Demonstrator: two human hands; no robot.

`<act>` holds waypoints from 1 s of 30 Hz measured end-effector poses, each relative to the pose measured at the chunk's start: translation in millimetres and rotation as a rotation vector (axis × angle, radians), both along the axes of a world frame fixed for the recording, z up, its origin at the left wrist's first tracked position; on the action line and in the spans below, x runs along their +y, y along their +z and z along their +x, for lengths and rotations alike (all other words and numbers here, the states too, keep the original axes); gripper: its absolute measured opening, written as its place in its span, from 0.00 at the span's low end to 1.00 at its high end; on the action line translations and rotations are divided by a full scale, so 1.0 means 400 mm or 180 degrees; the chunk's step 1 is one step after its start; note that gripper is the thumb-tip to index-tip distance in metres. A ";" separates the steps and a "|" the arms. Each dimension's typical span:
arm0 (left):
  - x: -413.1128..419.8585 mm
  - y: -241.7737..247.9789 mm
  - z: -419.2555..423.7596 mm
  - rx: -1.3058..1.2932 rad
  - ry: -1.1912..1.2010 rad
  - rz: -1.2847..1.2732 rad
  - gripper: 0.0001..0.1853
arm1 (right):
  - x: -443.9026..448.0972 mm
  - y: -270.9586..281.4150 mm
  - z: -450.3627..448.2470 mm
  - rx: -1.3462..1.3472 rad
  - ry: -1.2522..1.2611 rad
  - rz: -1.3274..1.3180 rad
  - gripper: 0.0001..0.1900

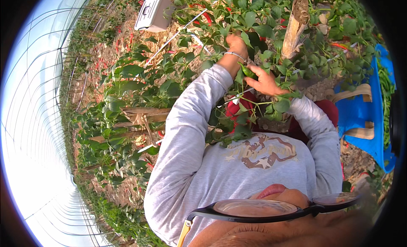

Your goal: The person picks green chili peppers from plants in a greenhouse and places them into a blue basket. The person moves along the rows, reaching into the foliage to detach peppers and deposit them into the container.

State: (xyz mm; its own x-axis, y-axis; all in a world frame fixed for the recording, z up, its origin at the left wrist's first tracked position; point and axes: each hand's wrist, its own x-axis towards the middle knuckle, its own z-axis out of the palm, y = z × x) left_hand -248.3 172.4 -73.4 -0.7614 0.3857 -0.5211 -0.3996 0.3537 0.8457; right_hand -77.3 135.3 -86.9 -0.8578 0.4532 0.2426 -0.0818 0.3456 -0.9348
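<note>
My left hand (237, 43), with a bracelet at its wrist, reaches into the leaves of a pepper plant; leaves hide its fingertips and anything they may touch. Just below it, my right hand (266, 82) has its thumb and fingers around a green pepper (249, 72). Leafy stems cross in front of my right wrist and hang before my chest. Red peppers (207, 17) show among the leaves beyond my left hand.
A thick bamboo stake (293, 30) stands to the right of my hands, a split stake (146, 115) to the left. White strings (178, 33) run through the plants. A blue tub (359, 110) with green peppers (386, 97) is at right; a lidded white box (155, 13) is at the top.
</note>
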 end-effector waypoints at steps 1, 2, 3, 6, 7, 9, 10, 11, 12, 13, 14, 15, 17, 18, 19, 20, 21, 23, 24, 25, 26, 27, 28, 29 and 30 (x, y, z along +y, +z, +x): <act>-0.001 0.008 -0.001 -0.0367 0.0316 0.0632 0.26 | 0.004 -0.003 0.001 0.0109 0.0016 0.0135 0.14; -0.001 0.013 -0.002 -0.0516 0.0435 0.0708 0.28 | 0.010 -0.005 0.002 0.0108 -0.0047 0.0188 0.14; -0.002 0.015 -0.006 -0.0787 0.0393 0.1268 0.27 | 0.011 -0.006 0.003 0.0117 -0.0117 0.0201 0.14; -0.002 0.005 -0.032 -0.1526 0.0472 0.2564 0.23 | 0.012 -0.005 0.006 0.0188 -0.0132 0.0291 0.14; 0.004 -0.004 -0.044 -0.1487 0.0547 0.2635 0.22 | 0.010 -0.005 0.004 0.0150 -0.0105 0.0230 0.14; 0.014 -0.025 -0.070 -0.1354 0.0725 0.2767 0.20 | 0.006 -0.007 0.001 0.0126 -0.0062 0.0097 0.14; 0.016 -0.036 -0.084 -0.1095 0.0815 0.2601 0.17 | 0.005 -0.009 -0.002 0.0096 -0.0019 0.0088 0.14; 0.020 -0.046 -0.098 -0.1010 0.0706 0.2613 0.18 | 0.006 -0.012 -0.004 0.0118 0.0011 0.0063 0.13; 0.017 -0.054 -0.114 -0.0997 0.0568 0.2615 0.18 | 0.006 -0.015 -0.007 0.0085 0.0010 -0.0027 0.13; 0.017 -0.061 -0.121 -0.0986 0.0434 0.2616 0.19 | 0.007 -0.018 -0.007 0.0163 0.0001 0.0017 0.13; -0.001 -0.066 -0.132 -0.0527 0.0688 0.1945 0.14 | 0.007 -0.020 -0.008 0.0186 -0.0039 0.0000 0.13; -0.004 -0.069 -0.133 -0.0687 0.0520 0.1950 0.15 | 0.008 -0.023 -0.007 0.0174 -0.0020 -0.0059 0.13; -0.029 -0.069 -0.131 -0.0879 0.0444 0.1991 0.18 | 0.009 -0.026 -0.005 0.0202 -0.0022 0.0109 0.13; -0.056 -0.070 -0.123 -0.0642 0.0350 0.1896 0.15 | 0.009 -0.026 -0.004 0.0235 -0.0033 0.0144 0.13; -0.061 -0.063 -0.120 -0.0561 0.0337 0.1782 0.15 | 0.010 -0.027 -0.003 0.0225 0.0004 0.0218 0.12; -0.072 -0.060 -0.112 -0.0637 0.0320 0.1846 0.16 | 0.010 -0.028 -0.001 0.0251 0.0003 0.0261 0.12; -0.076 -0.054 -0.107 -0.0664 0.0315 0.2002 0.16 | 0.011 -0.029 -0.001 0.0275 0.0007 0.0303 0.12; -0.082 -0.043 -0.100 -0.0527 0.0314 0.1658 0.16 | 0.012 -0.033 -0.001 0.0189 0.0208 0.0009 0.13; -0.081 -0.038 -0.099 -0.0433 0.0253 0.1551 0.16 | 0.012 -0.036 -0.002 0.0201 0.0335 -0.0132 0.13; -0.079 -0.036 -0.098 -0.0537 0.0102 0.1563 0.16 | 0.011 -0.040 -0.003 0.0100 0.0311 -0.0106 0.14; -0.076 -0.034 -0.100 -0.0643 -0.0048 0.1573 0.16 | 0.008 -0.043 -0.005 0.0051 0.0310 -0.0076 0.14; -0.074 -0.034 -0.102 -0.0771 -0.0083 0.1474 0.16 | 0.005 -0.048 -0.007 0.0082 0.0336 -0.0033 0.14; -0.072 -0.034 -0.105 -0.0900 -0.0191 0.1244 0.16 | 0.000 -0.050 -0.011 0.0044 0.0273 -0.0007 0.15; -0.071 -0.036 -0.108 -0.1027 -0.0156 0.1277 0.16 | -0.004 -0.051 -0.012 0.0086 0.0239 0.0030 0.15; -0.072 -0.038 -0.111 -0.1106 -0.0126 0.1242 0.17 | -0.011 -0.050 -0.015 0.0091 0.0095 0.0026 0.16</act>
State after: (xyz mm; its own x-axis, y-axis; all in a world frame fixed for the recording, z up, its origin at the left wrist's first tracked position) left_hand -292.8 143.6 -88.5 -0.5501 0.6265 -0.5521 -0.6727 0.0592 0.7375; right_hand -83.4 130.8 -107.0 -0.8636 0.4253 0.2708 -0.1188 0.3503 -0.9291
